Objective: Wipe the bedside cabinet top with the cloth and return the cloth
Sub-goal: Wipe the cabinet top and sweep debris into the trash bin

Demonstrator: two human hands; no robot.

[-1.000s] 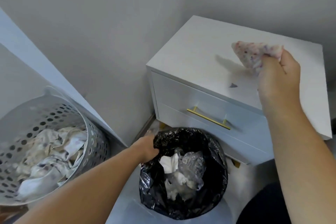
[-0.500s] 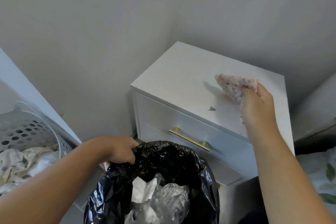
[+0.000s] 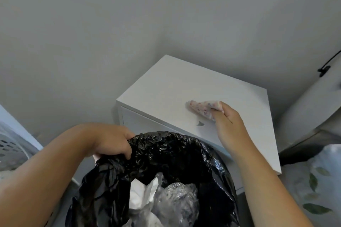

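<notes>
A white bedside cabinet [image 3: 175, 86] stands in the corner against grey walls. My right hand [image 3: 229, 123] grips a bunched pink-speckled cloth [image 3: 202, 108] that rests on the cabinet top near its front edge. A small dark scrap [image 3: 199, 123] lies on the top just in front of the cloth. My left hand [image 3: 112, 142] clutches the rim of a black bin bag [image 3: 166, 155] held up in front of the cabinet. The bag hides the cabinet's drawer fronts.
White tissue and crumpled clear plastic [image 3: 171, 197] fill the bag. A perforated white laundry basket [image 3: 11, 150] sits at the far left. Leaf-patterned bedding [image 3: 313, 186] lies at the right, and a dark cable [image 3: 325, 67] hangs on the right wall.
The view has tilted up and the bin bag has risen in front of the cabinet. My right hand has lowered the cloth onto the cabinet top, closer to the dark scrap.
</notes>
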